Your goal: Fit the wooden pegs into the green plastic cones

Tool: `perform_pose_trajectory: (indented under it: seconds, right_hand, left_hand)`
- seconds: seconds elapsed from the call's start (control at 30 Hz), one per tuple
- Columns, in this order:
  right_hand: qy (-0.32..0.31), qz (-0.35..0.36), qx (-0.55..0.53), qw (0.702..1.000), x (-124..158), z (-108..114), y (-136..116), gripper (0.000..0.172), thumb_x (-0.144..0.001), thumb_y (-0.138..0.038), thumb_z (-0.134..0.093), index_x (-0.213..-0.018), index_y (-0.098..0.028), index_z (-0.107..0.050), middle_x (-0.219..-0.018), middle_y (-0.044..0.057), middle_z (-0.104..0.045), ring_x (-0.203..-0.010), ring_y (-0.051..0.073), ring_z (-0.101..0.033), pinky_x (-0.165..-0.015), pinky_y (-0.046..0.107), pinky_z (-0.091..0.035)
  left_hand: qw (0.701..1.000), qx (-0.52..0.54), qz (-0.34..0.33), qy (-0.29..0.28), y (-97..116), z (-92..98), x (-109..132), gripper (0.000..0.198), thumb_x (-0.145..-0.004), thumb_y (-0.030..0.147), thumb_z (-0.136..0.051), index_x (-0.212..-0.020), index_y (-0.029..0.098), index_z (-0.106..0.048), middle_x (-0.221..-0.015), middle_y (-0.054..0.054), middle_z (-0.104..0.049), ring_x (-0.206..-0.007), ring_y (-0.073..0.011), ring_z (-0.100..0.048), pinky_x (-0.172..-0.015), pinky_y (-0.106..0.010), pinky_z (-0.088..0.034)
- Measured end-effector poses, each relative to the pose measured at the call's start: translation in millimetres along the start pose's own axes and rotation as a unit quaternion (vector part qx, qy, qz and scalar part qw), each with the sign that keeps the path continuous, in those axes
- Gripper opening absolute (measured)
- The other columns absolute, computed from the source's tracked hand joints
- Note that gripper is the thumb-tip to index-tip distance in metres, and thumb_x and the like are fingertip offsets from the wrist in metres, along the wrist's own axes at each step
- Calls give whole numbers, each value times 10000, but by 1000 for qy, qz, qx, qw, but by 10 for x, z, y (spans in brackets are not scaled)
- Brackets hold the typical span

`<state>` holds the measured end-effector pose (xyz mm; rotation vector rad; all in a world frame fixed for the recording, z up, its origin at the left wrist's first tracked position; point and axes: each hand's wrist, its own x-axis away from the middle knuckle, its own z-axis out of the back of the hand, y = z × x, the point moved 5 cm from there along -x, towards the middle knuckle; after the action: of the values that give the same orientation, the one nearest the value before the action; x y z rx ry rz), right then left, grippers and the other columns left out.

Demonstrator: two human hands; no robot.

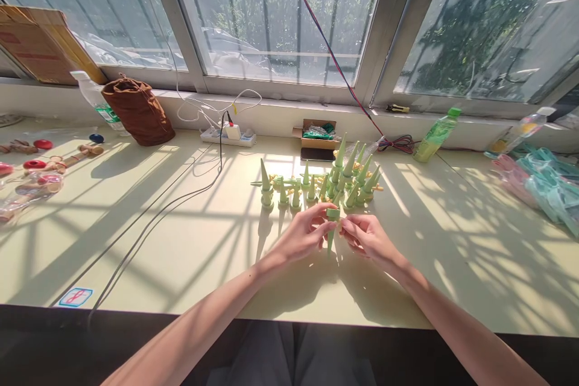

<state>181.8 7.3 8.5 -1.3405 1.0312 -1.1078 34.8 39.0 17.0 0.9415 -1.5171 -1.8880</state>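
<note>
Between my two hands is a green cone-shaped piece point(333, 215), its round base up and its tip pointing down. My left hand point(307, 232) grips it from the left with thumb and fingers. From the right, my right hand point(367, 235) has its fingertips pinched together close beside the piece; whatever they hold is too small to make out. Just beyond my hands stand several green cone-shaped pieces point(265, 184), upright on the table point(203, 265), crowded together toward the right. Small yellowish bits show among them.
Behind the cones sit a small box point(319, 132) and a dark flat object point(316, 154). A power strip point(228, 137) with cables and a brown pouch point(138, 111) are left. A green bottle point(436, 134) and plastic bags point(543, 184) lie right. Red-and-wood pieces point(54, 163) are far left.
</note>
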Motion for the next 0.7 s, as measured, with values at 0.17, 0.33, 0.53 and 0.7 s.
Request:
perform_pose_trajectory:
  seconds: [0.17,0.33,0.53,0.7]
  right_hand:
    - [1,-8,5,1000,-20,0,3,479,-843,-616,-623,-703,-161,-577,-483,-76,-374,-368,48,-268,-338,194,-213]
    - [127,70,149,978,-13,276,-101,487,-904,-621,-516,-747,-168,-603,-545,-22,-490,-421,97,-405,-404,228,-311]
    - [276,130,378,874,0,786,-165,343,-902,-480,-532,-868,-170,-673,-682,28,-622,-489,129,-485,-515,259,-396]
    - [210,88,475,850,-91,889,5,288,-866,-401,-549,-949,-171,-702,-848,74,-654,-568,152,-548,-606,293,-459]
  left_hand:
    - [1000,8,11,13,-21,18,-17,384,-914,422,-606,-1224,199,-561,-821,-8,-573,-581,-97,-555,-464,-201,-500]
    - [998,5,39,56,7,125,-22,403,-894,432,-630,-1224,209,-568,-804,-4,-576,-533,-81,-514,-450,-197,-468]
    - [991,5,81,104,-20,212,-18,388,-874,448,-635,-1187,228,-569,-771,10,-566,-523,-87,-505,-415,-185,-437]
    - [990,-45,111,78,-117,185,-16,351,-865,462,-631,-1126,231,-590,-772,5,-609,-552,-102,-551,-431,-178,-432]
